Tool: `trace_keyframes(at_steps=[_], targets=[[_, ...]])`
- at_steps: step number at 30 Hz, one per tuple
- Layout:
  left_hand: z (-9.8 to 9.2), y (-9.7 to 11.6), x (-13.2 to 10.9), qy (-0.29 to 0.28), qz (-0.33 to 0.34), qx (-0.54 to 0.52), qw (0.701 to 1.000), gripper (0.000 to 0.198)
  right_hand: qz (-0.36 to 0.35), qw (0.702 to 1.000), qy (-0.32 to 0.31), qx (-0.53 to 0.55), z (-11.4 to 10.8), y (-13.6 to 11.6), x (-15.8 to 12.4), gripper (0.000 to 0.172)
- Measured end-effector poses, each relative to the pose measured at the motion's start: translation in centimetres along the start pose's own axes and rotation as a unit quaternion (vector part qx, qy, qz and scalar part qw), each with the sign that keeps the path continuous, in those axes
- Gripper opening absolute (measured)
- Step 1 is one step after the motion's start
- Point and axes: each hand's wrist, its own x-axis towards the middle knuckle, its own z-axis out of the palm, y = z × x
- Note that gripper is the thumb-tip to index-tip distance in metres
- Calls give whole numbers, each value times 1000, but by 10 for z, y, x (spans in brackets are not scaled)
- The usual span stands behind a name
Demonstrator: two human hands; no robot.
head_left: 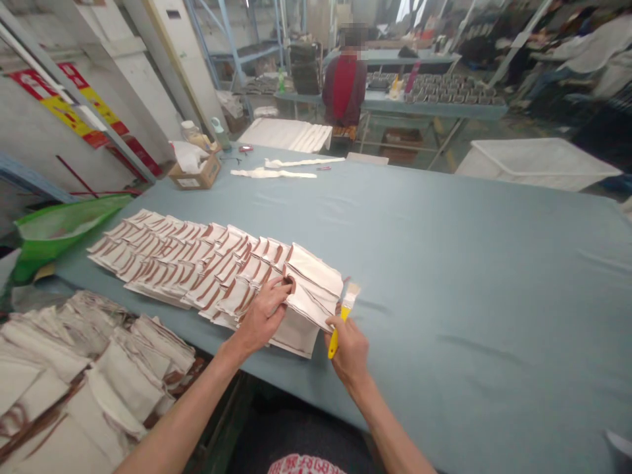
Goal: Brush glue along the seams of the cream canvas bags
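My right hand (351, 345) is closed around a flat paintbrush (345, 313) with a yellow handle, its pale bristles pointing up and away. Its fingertips also touch the near right corner of a cream fabric piece (311, 301). On that piece's left end, my left hand (266, 309) pinches the brown-trimmed edge, which curls up at the fingers. Another cream piece lies just beyond, and part of one shows underneath. Leftward along the table, overlapping rows of similar cream pieces with brown edges (168, 253) spread out. My left fingertips are partly hidden by the fabric.
The blue-green table (444, 263) extends right. At its far left stand a cardboard box (195, 172) and bottles; two cream strips (274, 174) lie nearby. More fabric pieces (89, 368) are heaped lower left. A white bin (538, 161) and a seated person (344, 85) are beyond.
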Motion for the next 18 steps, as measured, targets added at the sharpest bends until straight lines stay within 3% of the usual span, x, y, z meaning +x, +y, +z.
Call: trace_keyframes(at_steps=[8, 13, 18], targets=[[-3, -17, -50, 8, -34, 89, 995, 31, -43, 999, -7, 23, 5, -15, -27, 10], [-7, -18, -80, 27, -78, 133, 988, 48, -50, 998, 23, 23, -28, -11, -37, 9], [-21, -7, -138, 68, -199, 230, 950, 46, -38, 998, 47, -15, -60, 12, -59, 24]])
